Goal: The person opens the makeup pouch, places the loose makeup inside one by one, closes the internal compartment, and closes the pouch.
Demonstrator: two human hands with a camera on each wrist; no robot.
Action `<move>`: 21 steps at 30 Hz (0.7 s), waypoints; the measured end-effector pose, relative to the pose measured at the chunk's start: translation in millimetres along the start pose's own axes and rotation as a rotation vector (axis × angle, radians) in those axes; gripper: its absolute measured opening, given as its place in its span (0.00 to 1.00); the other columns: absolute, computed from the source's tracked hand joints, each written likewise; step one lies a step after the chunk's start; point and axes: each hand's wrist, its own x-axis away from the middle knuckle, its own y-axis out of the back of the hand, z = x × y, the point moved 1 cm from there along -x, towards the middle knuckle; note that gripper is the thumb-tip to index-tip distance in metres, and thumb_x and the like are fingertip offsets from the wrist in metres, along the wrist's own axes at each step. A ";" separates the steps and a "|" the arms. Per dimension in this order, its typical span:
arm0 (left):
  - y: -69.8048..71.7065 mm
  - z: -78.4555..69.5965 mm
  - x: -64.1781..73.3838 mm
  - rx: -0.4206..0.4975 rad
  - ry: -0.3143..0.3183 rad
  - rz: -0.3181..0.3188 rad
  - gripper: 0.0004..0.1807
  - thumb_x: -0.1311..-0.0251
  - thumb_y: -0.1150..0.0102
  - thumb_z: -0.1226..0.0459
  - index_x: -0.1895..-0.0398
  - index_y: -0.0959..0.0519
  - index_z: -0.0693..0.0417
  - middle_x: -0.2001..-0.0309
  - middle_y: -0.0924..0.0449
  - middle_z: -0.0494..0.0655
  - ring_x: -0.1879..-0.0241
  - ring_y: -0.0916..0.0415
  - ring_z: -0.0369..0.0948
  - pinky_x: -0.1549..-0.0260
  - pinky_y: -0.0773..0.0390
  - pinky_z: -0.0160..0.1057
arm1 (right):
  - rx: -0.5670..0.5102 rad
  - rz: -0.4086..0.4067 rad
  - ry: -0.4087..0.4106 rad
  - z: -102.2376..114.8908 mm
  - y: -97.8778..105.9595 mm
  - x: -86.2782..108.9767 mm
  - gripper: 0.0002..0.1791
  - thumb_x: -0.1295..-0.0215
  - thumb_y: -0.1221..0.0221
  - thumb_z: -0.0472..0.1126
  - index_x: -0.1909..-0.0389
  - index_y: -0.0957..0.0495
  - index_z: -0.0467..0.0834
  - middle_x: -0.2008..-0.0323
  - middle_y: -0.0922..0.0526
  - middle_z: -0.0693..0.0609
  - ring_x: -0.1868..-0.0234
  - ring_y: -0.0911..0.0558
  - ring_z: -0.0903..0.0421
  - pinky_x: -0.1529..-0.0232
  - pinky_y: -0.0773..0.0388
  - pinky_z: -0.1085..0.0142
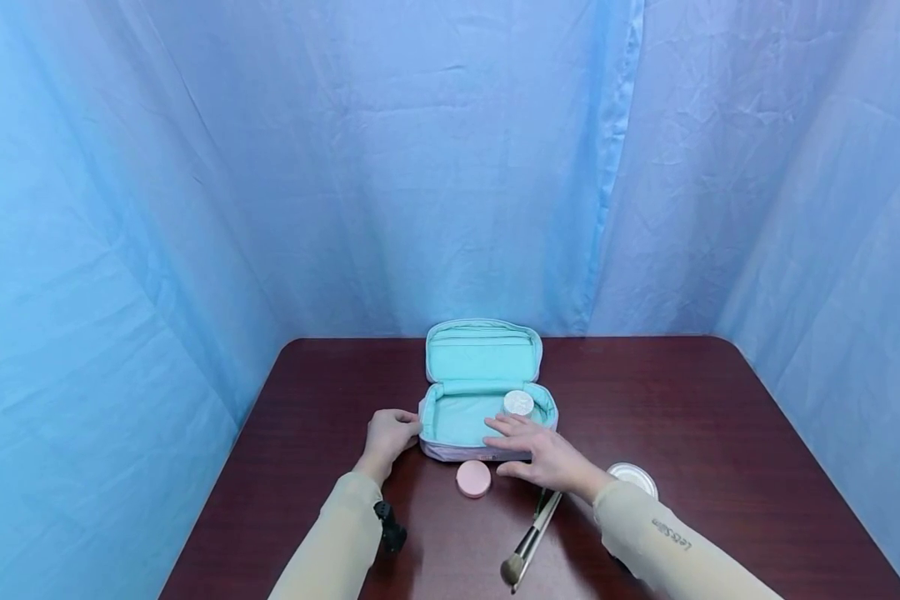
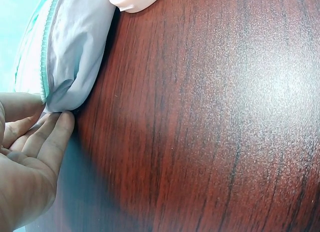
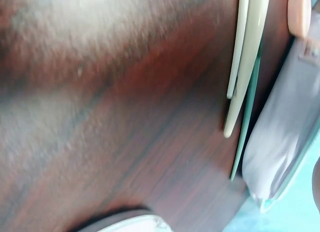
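Note:
An unzipped cosmetic bag (image 1: 438, 451), lilac outside and mint inside, lies with its lid folded back. My left hand (image 1: 387, 440) pinches its left end; in the left wrist view the thumb and fingers grip the fabric (image 2: 80, 46) near the zipper corner. My right hand (image 1: 543, 454) is spread above the bag's front right edge, fingers extended, holding nothing visible. Inside the bag, at the right, sits a round container with a white patterned lid (image 1: 518, 403). A pink round compact (image 1: 473, 479) lies just in front of the bag.
Makeup brushes (image 1: 531, 542) lie on the dark wooden table (image 1: 330, 375) below my right hand, beside a slim green stick (image 3: 248, 117). A round white-topped container (image 1: 635, 475) stands by my right forearm, partly hidden by the sleeve. Blue curtains (image 1: 450, 167) surround the table.

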 end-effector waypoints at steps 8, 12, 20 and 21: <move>0.9 -0.2 0.4 0.005 0.001 -0.004 0.11 0.37 0.38 0.70 0.54 0.14 0.66 0.51 0.17 0.58 0.52 0.18 0.48 0.52 0.15 0.48 | 0.058 -0.021 0.221 13.0 -14.9 0.2 0.28 0.41 0.27 0.44 0.40 0.17 0.41 0.34 0.23 0.39 0.34 0.25 0.34 0.35 0.30 0.39; 0.8 -0.5 1.0 0.008 -0.005 -0.002 0.11 0.38 0.38 0.70 0.55 0.15 0.67 0.52 0.17 0.58 0.53 0.18 0.48 0.53 0.15 0.48 | 0.086 -0.017 0.297 18.1 -19.2 0.5 0.30 0.43 0.26 0.43 0.40 0.18 0.38 0.36 0.22 0.38 0.35 0.24 0.34 0.37 0.28 0.38; 0.3 -2.0 1.9 0.004 -0.007 -0.008 0.10 0.38 0.37 0.70 0.56 0.15 0.67 0.53 0.16 0.57 0.55 0.17 0.46 0.54 0.14 0.47 | 0.173 -0.007 0.393 21.0 -26.5 2.0 0.36 0.47 0.24 0.47 0.38 0.20 0.37 0.36 0.21 0.39 0.35 0.23 0.34 0.39 0.26 0.39; 0.4 -2.1 1.9 0.006 -0.005 -0.008 0.10 0.38 0.37 0.70 0.56 0.14 0.67 0.53 0.16 0.57 0.55 0.17 0.46 0.54 0.14 0.47 | 0.166 -0.002 0.405 21.3 -27.4 2.4 0.36 0.47 0.24 0.46 0.37 0.20 0.37 0.36 0.21 0.39 0.35 0.24 0.34 0.39 0.26 0.39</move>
